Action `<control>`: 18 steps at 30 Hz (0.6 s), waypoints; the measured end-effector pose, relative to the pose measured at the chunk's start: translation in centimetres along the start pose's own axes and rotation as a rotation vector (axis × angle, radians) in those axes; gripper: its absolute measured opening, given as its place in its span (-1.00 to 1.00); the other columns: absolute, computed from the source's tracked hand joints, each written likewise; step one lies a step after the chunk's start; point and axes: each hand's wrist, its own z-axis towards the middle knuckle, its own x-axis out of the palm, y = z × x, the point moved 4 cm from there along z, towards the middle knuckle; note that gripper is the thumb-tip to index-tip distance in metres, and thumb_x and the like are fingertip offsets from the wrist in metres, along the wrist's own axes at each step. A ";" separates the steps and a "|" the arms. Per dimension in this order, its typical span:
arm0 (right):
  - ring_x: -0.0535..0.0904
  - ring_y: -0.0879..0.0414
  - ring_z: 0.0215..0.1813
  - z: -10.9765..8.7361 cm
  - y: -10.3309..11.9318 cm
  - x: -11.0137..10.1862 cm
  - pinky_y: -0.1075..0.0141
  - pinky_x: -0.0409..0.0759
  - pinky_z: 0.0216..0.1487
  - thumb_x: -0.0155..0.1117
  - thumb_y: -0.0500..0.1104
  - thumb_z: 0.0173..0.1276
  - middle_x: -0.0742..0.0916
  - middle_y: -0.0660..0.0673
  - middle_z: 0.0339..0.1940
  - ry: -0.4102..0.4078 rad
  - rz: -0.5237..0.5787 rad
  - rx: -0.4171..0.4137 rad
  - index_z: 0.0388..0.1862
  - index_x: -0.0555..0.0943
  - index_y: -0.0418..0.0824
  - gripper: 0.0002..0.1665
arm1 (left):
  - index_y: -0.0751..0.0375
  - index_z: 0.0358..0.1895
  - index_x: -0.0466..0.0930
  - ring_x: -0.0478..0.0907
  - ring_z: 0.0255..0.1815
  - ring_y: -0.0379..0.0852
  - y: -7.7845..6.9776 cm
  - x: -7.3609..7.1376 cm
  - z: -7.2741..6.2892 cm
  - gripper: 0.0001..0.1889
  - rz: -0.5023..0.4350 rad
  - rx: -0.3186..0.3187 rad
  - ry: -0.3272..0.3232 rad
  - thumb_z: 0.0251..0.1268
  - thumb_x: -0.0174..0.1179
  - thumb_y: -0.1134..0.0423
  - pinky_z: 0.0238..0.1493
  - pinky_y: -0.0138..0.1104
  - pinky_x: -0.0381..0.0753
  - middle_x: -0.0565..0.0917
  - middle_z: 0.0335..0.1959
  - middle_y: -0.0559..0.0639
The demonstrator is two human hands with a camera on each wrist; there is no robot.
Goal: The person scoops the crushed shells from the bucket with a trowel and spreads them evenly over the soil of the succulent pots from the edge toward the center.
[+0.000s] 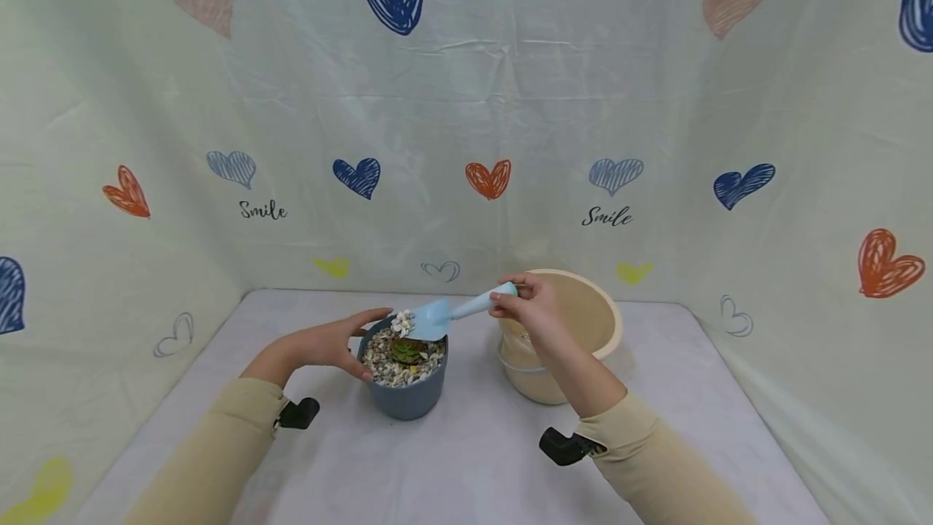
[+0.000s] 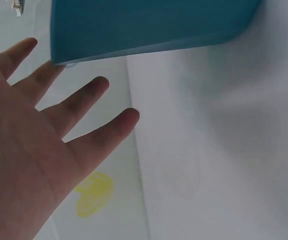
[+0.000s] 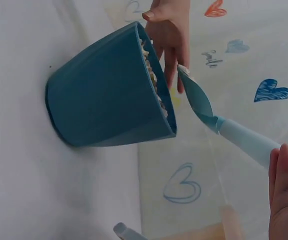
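A blue-grey flowerpot stands on the table, filled with pale pebbles around a small green succulent. My left hand is at the pot's left side, thumb near the front rim and fingers at the back. Those fingers look straight and spread in the left wrist view. My right hand grips the handle of a light blue garden trowel. Its blade is over the pot's rim and carries white pebbles at the tip, partly covering the succulent from above.
A cream bucket with a bail handle stands to the right of the pot, partly behind my right forearm. The pale table ends at a white curtain printed with hearts. Black wrist cameras sit on both sleeves.
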 end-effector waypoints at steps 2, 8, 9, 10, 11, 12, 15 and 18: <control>0.66 0.14 -0.53 0.0 -0.3 0.4 0.35 0.69 -0.35 0.27 -0.56 0.21 0.67 -0.21 -0.36 -0.005 -0.019 -0.003 -0.06 0.50 -0.54 -0.70 | 0.20 0.57 -0.18 -0.02 0.44 0.47 0.4 0.2 0.1 0.22 -0.014 -0.006 0.013 -0.08 0.56 0.24 0.27 0.32 0.14 -0.07 0.53 0.32; 0.66 0.13 -0.50 0.0 -0.9 1.7 0.30 0.70 -0.33 0.30 -0.53 0.22 0.67 -0.28 -0.27 -0.024 -0.076 0.007 -0.05 0.55 -0.49 -0.70 | 0.12 0.59 -0.27 -0.23 0.49 0.44 1.4 0.6 0.7 0.31 -0.039 -0.046 0.005 -0.15 0.59 0.22 0.31 0.34 0.00 -0.16 0.53 0.38; 0.66 0.13 -0.49 0.0 -1.0 1.9 0.30 0.70 -0.32 0.31 -0.52 0.22 0.68 -0.29 -0.26 -0.027 -0.087 0.006 -0.06 0.56 -0.48 -0.71 | 0.13 0.58 -0.27 -0.24 0.49 0.45 1.5 0.7 0.7 0.31 -0.047 -0.049 0.003 -0.15 0.59 0.22 0.31 0.34 0.00 -0.16 0.53 0.40; 0.67 0.13 -0.49 0.0 -1.0 2.0 0.29 0.70 -0.31 0.31 -0.51 0.22 0.68 -0.29 -0.25 -0.031 -0.098 0.005 -0.06 0.57 -0.47 -0.71 | 0.13 0.58 -0.26 -0.24 0.49 0.45 1.5 0.8 0.7 0.31 -0.058 -0.053 0.001 -0.15 0.60 0.22 0.32 0.34 -0.02 -0.15 0.53 0.41; 0.67 0.13 -0.49 0.1 -1.1 2.2 0.29 0.70 -0.31 0.32 -0.50 0.22 0.68 -0.29 -0.24 -0.034 -0.108 0.002 -0.06 0.57 -0.47 -0.71 | 0.14 0.58 -0.24 -0.24 0.49 0.45 1.6 0.9 0.7 0.30 -0.067 -0.055 -0.001 -0.16 0.60 0.23 0.32 0.34 -0.02 -0.14 0.52 0.41; 0.67 0.13 -0.49 0.1 -1.1 2.3 0.29 0.70 -0.31 0.32 -0.50 0.22 0.68 -0.30 -0.23 -0.033 -0.121 -0.005 -0.06 0.57 -0.47 -0.71 | 0.15 0.58 -0.23 -0.23 0.48 0.46 1.6 0.9 0.7 0.30 -0.075 -0.055 -0.001 -0.16 0.60 0.23 0.32 0.34 -0.02 -0.12 0.52 0.43; 0.68 0.13 -0.47 0.1 -1.1 2.7 0.28 0.70 -0.30 0.32 -0.50 0.22 0.67 -0.29 -0.23 -0.032 -0.146 -0.017 -0.06 0.57 -0.46 -0.71 | 0.16 0.58 -0.19 -0.20 0.48 0.45 1.7 1.1 0.7 0.28 -0.094 -0.057 -0.008 -0.17 0.60 0.24 0.32 0.34 -0.02 -0.09 0.51 0.42; 0.68 0.13 -0.45 0.2 -1.0 3.2 0.28 0.70 -0.30 0.33 -0.50 0.21 0.67 -0.29 -0.25 -0.025 -0.161 -0.032 -0.07 0.57 -0.47 -0.71 | 0.14 0.58 -0.18 -0.21 0.48 0.45 1.9 1.2 0.7 0.28 -0.113 -0.069 -0.017 -0.17 0.60 0.24 0.32 0.34 -0.03 -0.10 0.52 0.41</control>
